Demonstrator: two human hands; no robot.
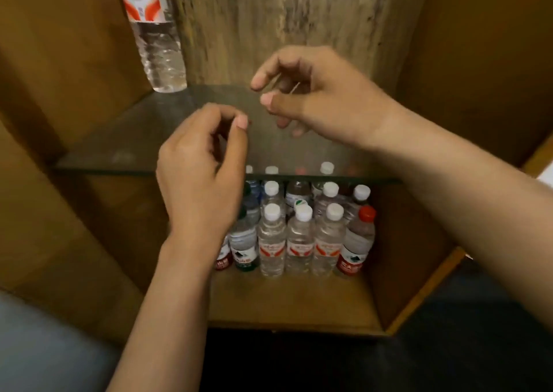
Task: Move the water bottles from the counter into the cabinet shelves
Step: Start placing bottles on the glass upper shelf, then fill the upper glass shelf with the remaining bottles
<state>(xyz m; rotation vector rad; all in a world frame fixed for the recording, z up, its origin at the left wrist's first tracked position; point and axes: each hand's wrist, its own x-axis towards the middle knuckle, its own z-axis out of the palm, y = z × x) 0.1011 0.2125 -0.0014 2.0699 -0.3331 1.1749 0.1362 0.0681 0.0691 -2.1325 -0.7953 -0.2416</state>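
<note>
We held both hands empty, fingers loosely curled: left hand (200, 179), right hand (314, 95) over glass shelf (125, 140); one bottle (155, 32) far left on it, bottle cluster (299, 230) on the shelf below

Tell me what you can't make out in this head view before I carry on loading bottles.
- Counter: out of frame, so the bottles left to move can't be counted.
- Tall bottle on the glass shelf: cap cut off by the top edge.
- Bottles on the lower shelf: the back rows are hidden by the front row and glass shelf, the left ones by the left hand.
- Labels: too blurred to read.
- Right hand: fingers curled, seemingly empty.
</note>
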